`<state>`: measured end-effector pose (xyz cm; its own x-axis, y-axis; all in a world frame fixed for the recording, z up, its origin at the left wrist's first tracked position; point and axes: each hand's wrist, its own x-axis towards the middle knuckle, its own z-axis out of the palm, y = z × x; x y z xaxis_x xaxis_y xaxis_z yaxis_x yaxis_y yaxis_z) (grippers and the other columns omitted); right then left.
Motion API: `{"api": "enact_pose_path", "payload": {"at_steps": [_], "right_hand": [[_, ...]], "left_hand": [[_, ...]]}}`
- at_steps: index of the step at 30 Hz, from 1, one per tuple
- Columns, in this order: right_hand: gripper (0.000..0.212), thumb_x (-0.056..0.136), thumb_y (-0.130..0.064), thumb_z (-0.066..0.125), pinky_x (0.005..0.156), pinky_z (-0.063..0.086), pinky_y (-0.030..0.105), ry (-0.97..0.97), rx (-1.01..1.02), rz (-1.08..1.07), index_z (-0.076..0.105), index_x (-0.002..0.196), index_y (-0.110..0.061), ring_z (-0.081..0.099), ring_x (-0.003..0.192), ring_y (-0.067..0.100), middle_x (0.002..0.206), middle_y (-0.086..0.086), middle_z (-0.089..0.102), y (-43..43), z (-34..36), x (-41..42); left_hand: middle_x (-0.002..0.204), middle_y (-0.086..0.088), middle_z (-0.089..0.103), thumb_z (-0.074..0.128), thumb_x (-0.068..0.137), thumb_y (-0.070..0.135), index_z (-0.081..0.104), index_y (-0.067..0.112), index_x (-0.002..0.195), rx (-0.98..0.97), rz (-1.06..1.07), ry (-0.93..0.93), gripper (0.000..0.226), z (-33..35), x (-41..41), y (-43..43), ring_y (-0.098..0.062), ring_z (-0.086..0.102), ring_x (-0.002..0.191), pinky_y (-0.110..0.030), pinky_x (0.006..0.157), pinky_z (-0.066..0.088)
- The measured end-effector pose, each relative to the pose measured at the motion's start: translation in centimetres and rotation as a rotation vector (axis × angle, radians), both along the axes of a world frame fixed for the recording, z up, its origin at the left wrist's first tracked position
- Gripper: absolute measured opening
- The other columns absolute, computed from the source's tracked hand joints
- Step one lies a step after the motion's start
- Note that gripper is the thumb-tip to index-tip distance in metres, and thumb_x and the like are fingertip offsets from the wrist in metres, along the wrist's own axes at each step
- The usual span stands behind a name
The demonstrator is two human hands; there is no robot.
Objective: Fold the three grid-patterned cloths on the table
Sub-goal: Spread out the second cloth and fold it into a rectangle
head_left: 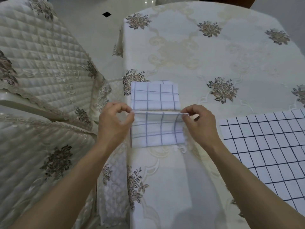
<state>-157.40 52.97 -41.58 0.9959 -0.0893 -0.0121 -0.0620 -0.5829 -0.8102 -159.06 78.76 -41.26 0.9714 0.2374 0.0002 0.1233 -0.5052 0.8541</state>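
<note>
Nearer gray-grid cloth (156, 131) runs lengthwise left to right.

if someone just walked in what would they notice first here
Most likely the two hands at centre: the left hand and right hand each pinch a corner of a small grey-grid cloth, holding its far edge raised. Just beyond lies a folded grid cloth, and a larger dark-grid cloth lies spread flat on the right.
</note>
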Motion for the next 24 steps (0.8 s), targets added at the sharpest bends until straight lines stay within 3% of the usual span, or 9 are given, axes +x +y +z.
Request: {"api": "enact_pose_path", "payload": {"at_steps": [4,8,11,13,15,18,24], "right_hand": [[0.017,0.089,-0.011,0.067,0.081,0.040,0.012,-0.149,0.022,-0.009,0.069,0.089,-0.028,0.056,0.105,0.001,0.109,-0.006,0.061,-0.2,2.3,-0.2],[0.014,0.086,-0.004,0.070,0.090,0.041,0.015,-0.297,0.054,-0.006,0.071,0.089,-0.018,0.054,0.113,0.003,0.117,-0.001,0.057,-0.8,3.6,-1.8],[0.015,0.083,-0.002,0.073,0.095,0.040,0.020,-0.387,-0.054,0.075,0.071,0.087,-0.017,0.054,0.118,0.013,0.119,0.001,0.056,-1.8,2.5,-3.9],[0.016,0.080,-0.002,0.076,0.094,0.042,0.027,-0.403,-0.159,0.164,0.071,0.087,-0.017,0.053,0.118,0.019,0.121,0.003,0.056,-2.7,0.7,-5.6],[0.018,0.078,-0.002,0.077,0.094,0.044,0.037,-0.358,-0.207,0.244,0.071,0.087,-0.017,0.051,0.120,0.021,0.125,0.002,0.055,-3.5,-1.2,-7.3],[0.022,0.075,0.000,0.078,0.091,0.047,0.046,-0.299,-0.272,0.321,0.070,0.084,-0.018,0.052,0.119,0.022,0.125,0.001,0.056,-4.0,-3.6,-9.6],[0.014,0.074,-0.006,0.068,0.095,0.040,0.036,-0.283,-0.324,0.348,0.069,0.082,-0.017,0.052,0.118,0.021,0.121,0.001,0.057,-4.0,-5.0,-11.1]], "left_hand": [[0.108,0.007,0.060,0.070,0.088,0.013,0.065,0.034,0.084,-0.091,-0.007,-0.143,0.022,2.8,-0.2,-0.6,-0.008,0.057,0.099,-0.038,0.074,0.051],[0.112,0.007,0.059,0.069,0.088,0.010,0.066,0.029,0.089,-0.070,-0.032,-0.255,0.019,4.2,-1.7,-1.0,-0.009,0.057,0.107,-0.035,0.080,0.048],[0.119,0.003,0.055,0.070,0.086,0.005,0.066,0.019,0.091,0.162,-0.083,-0.302,0.015,2.8,-4.1,-1.0,-0.012,0.050,0.117,-0.028,0.094,0.044],[0.124,-0.002,0.054,0.070,0.083,0.004,0.066,0.015,0.090,0.301,-0.144,-0.325,0.013,1.0,-6.2,-0.9,-0.017,0.048,0.115,-0.024,0.096,0.044],[0.127,-0.005,0.054,0.068,0.079,0.008,0.068,0.012,0.087,0.373,-0.217,-0.335,0.009,-0.9,-8.1,-0.8,-0.024,0.051,0.109,-0.033,0.086,0.051],[0.127,-0.008,0.059,0.068,0.074,0.008,0.069,0.012,0.083,0.487,-0.307,-0.322,0.010,-3.5,-10.7,-0.4,-0.030,0.056,0.103,-0.048,0.082,0.048],[0.124,-0.011,0.063,0.063,0.078,0.012,0.068,0.013,0.080,0.586,-0.371,-0.302,0.006,-5.1,-12.9,-0.4,-0.034,0.056,0.108,-0.048,0.083,0.048]]}}
